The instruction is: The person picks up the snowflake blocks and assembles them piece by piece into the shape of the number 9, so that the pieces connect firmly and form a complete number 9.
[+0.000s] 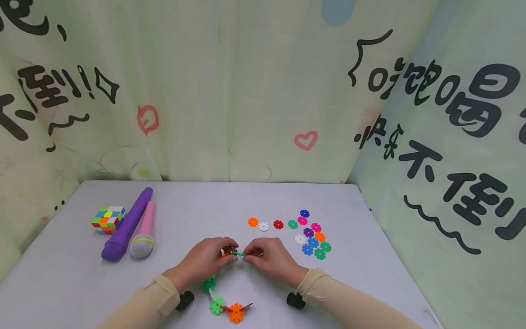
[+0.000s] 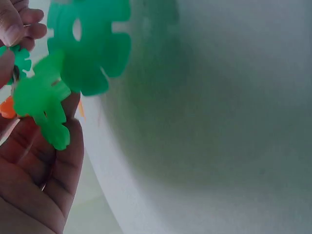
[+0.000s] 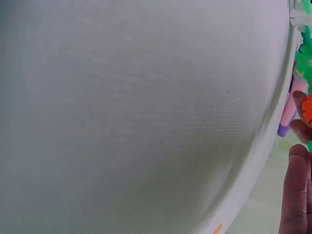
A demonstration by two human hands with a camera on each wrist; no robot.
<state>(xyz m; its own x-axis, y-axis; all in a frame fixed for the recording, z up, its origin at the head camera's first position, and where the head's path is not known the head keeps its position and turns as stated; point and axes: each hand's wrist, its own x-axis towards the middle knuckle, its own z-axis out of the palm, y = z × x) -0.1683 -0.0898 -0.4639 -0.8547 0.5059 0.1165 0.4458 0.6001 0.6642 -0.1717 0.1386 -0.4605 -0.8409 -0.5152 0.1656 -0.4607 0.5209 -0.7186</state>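
My left hand [image 1: 201,262] pinches one end of a chain of interlocked plastic snowflake discs. An orange disc [image 2: 7,108] shows by its fingers. From that hand the chain runs toward the near side, with a light green disc [image 1: 217,305] and an orange disc [image 1: 236,313] joined by thin edge-on pieces. My right hand [image 1: 273,260] pinches a green snowflake disc [image 1: 240,254], seen nearly edge-on between the two hands. In the left wrist view, a large green disc [image 2: 90,53] hangs close to the camera. Whether the pinched disc is slotted into the chain cannot be made out.
Loose snowflake discs in several colours, among them a red one [image 1: 278,224] and a purple one [image 1: 308,232], lie beyond the right hand. At the left are a puzzle cube [image 1: 108,219], a purple microphone [image 1: 126,226] and a pink microphone [image 1: 147,224] on the white table [image 1: 197,205].
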